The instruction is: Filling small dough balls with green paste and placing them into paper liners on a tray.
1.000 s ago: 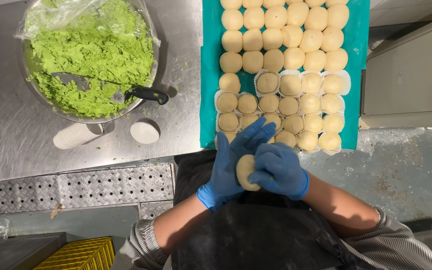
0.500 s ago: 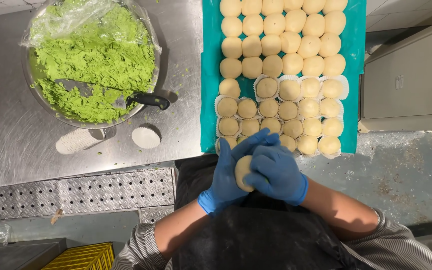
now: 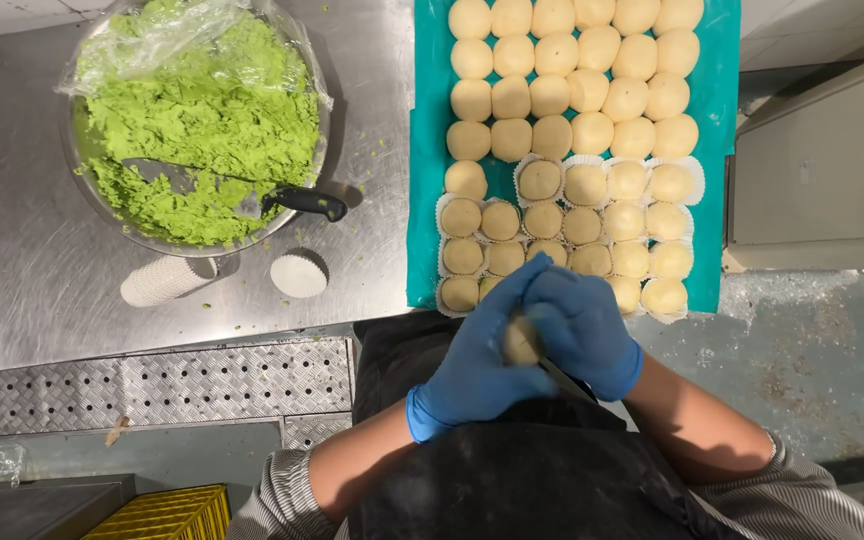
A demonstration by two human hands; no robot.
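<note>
The left hand [image 3: 477,370], in a blue glove, is cupped around a pale dough ball [image 3: 520,340] just below the centre of the frame, its fingers reaching up and over the ball's top. The right hand [image 3: 582,330], also gloved in blue, is curled closed against the ball from the right side, so that only a small patch of dough shows between the two gloves. Both hands are held over a dark apron [image 3: 492,480] at the person's front, with bare forearms and striped sleeves [image 3: 802,495] running to the lower edge. Directly above the hands, in the upper centre to upper right of the frame, lies a teal tray [image 3: 427,180] filled with rows of similar dough balls; those in the upper rows sit bare on the tray, while most of those in the lower rows sit in white paper cups [image 3: 540,182]. To the left of the tray, on a steel counter [image 3: 12,270], stands a metal bowl [image 3: 87,195] of green filling [image 3: 202,130], partly draped in clear film, with a black-handled tool [image 3: 302,203] resting in it. Below the bowl lie a stack of white paper cases on its side [image 3: 164,282] and a second short stack [image 3: 299,273]. A perforated metal grate [image 3: 152,385] runs along the lower left, and a yellow crate [image 3: 162,515] shows at the bottom edge.
</note>
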